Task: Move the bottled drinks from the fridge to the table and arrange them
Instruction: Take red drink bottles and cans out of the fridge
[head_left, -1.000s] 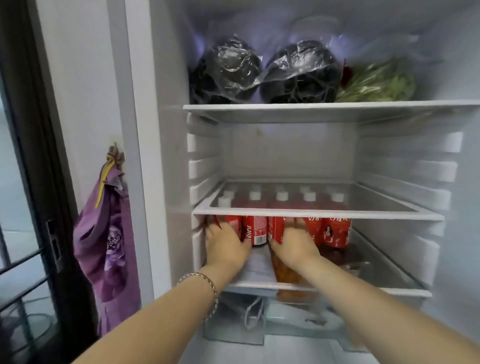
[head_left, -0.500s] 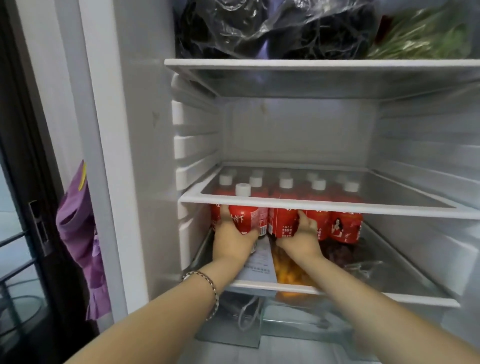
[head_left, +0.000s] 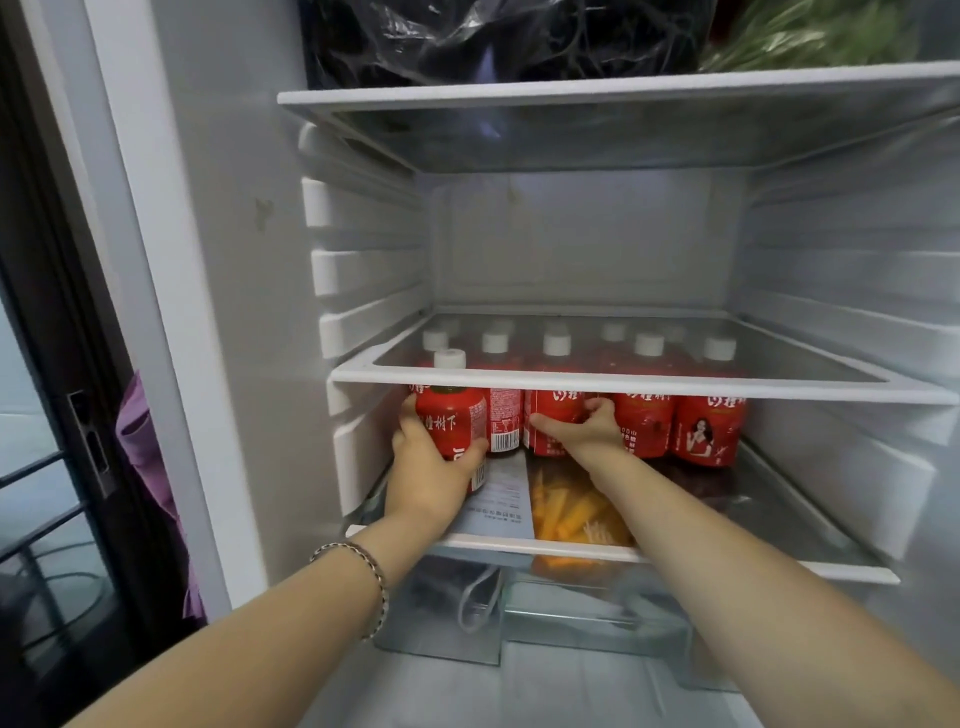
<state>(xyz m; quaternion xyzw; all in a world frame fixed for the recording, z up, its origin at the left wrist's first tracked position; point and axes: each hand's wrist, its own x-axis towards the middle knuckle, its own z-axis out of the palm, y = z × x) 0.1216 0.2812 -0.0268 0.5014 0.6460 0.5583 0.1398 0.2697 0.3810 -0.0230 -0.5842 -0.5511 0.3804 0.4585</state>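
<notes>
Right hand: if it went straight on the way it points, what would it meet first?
The right hand grips a front-row red bottle, so that comes first. Pushed further, it would likely meet the back-row bottles, whose white caps show through the glass shelf; the gap between rows is unclear.

Bottles (head_left: 706, 436) rowed on shelf (head_left: 841, 571): front bottle (head_left: 449, 423) in left hand (head_left: 431, 470), third bottle (head_left: 550, 415) in right hand (head_left: 587, 431), two further right.

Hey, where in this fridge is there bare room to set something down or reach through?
The glass shelf above the bottle row is bare wall to wall. Below, a strip between the rightmost bottle and the right wall looks free. Left and centre are crowded: left hand and right hand each grip a bottle, packets lie in front.
</notes>
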